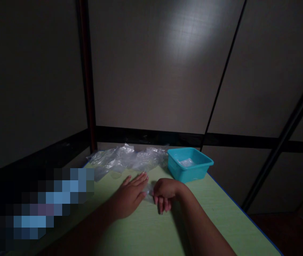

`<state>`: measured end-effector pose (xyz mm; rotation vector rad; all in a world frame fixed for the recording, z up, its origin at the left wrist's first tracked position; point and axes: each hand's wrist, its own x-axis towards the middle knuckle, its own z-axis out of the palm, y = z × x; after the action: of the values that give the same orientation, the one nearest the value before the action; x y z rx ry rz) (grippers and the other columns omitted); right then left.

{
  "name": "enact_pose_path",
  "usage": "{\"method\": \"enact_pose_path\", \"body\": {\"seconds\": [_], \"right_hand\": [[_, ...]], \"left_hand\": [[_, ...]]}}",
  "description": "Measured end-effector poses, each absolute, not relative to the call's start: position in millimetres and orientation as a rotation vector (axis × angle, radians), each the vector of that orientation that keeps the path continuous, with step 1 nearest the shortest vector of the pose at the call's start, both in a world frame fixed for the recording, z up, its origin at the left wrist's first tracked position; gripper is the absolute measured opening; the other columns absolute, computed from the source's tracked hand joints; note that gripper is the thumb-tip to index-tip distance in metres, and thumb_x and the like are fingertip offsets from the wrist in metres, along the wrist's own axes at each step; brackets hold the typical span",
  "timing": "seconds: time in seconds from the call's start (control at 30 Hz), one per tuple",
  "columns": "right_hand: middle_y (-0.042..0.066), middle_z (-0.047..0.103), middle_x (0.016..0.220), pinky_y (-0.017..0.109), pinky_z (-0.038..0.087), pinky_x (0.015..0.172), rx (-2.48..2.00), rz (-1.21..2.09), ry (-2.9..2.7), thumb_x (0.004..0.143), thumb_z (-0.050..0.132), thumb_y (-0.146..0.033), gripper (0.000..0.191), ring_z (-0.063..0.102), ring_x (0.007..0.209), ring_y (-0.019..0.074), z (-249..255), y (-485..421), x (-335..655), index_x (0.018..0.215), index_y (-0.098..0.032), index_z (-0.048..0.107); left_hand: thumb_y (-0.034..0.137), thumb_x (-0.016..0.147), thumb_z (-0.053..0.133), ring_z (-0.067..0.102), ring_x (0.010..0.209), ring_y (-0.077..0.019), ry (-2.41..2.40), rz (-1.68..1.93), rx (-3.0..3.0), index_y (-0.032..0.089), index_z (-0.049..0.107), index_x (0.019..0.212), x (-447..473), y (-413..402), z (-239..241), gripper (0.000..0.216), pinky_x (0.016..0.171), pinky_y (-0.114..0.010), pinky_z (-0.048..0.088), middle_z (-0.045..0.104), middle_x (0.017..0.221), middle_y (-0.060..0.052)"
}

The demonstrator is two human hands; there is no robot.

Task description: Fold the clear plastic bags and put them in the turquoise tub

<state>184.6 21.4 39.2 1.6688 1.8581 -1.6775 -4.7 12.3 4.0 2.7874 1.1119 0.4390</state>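
Plastic (148,192) being steadied on worktop (135,231)

The left grip (131,195) is lying wide and flat beside it, probably bracing; the right grip (166,190) is apparently pinching its edge; a nearby teal tub (192,175) is keeping another clear piece (186,162) contained

Beneath the left hand (130,199) and the right hand (164,193), a pale green tabletop (221,209), its blue edge (243,211) off to the right hand's right. Straight beyond both, a dim panelled wall (146,81) with a black band (146,135) low across. Beyond and left of the left hand, a dark reddish post (87,71). Far right of the right hand, dark floor (279,231).
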Motion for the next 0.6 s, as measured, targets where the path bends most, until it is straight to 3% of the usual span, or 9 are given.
{"method": "enact_pose_path", "body": {"seconds": [0.17,0.4,0.6], "right_hand": [[-0.001,0.056,0.041,0.024,0.045,0.043,1.648,-1.653,1.923,0.084,0.028,-0.012,0.028,0.053,0.035,0.0119,36.3,24.2,186.7,0.063,-0.014,0.046],[0.000,0.058,0.044,0.028,0.047,0.046,1.643,-1.664,1.884,0.087,0.026,-0.014,0.028,0.056,0.038,0.0144,26.7,31.0,189.0,0.066,-0.014,0.044],[0.000,0.059,0.044,0.030,0.048,0.050,1.691,-1.712,1.836,0.088,0.024,-0.013,0.029,0.057,0.040,0.0148,31.1,25.7,187.4,0.067,-0.015,0.045]], "left_hand": [[0.045,0.087,0.031,0.014,0.131,-0.0177,0.841,0.356,2.845,0.028,0.013,0.137,1.6,3.2,9.0,0.055,0.106,-0.044,0.008,0.014,0.143,-0.002],[0.049,0.086,0.033,0.014,0.131,-0.0204,0.871,0.247,2.806,0.031,0.026,0.132,-1.4,1.9,6.2,0.050,0.104,-0.049,0.010,0.015,0.143,-0.004],[0.056,0.083,0.034,0.012,0.131,-0.0239,0.960,0.189,2.770,0.036,0.024,0.132,-10.1,4.4,8.7,0.054,0.099,-0.055,0.013,0.013,0.143,-0.004]]}}
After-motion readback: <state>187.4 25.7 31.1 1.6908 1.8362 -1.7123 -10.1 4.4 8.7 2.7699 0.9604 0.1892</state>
